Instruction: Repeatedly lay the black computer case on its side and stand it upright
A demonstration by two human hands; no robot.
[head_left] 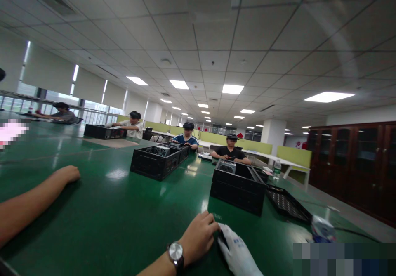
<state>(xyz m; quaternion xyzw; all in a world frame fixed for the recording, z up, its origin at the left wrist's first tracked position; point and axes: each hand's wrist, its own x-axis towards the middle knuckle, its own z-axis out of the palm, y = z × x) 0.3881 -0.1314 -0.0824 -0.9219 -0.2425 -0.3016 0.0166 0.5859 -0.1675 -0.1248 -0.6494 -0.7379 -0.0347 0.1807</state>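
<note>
My left hand [199,235] is bare, with a wristwatch [176,252] on its wrist, and hovers low over the green table [117,226]. Its fingers are curled, and their tips meet the edge of the white glove [243,253] on my right hand [235,245]. The glove carries blue print. A dark patch shows between the gloved thumb and fingers; whether it is an object or shadow I cannot tell. Beyond my hands stands a black computer case [236,191] with its top side open and a silver power supply [227,166] inside.
A co-worker's bare forearm [40,197] rests on the table at left. More black cases [157,164] stand farther back, with people seated behind them. On the right are a black perforated panel [288,204], a water bottle [276,169] and a clear plastic-wrapped item [322,228].
</note>
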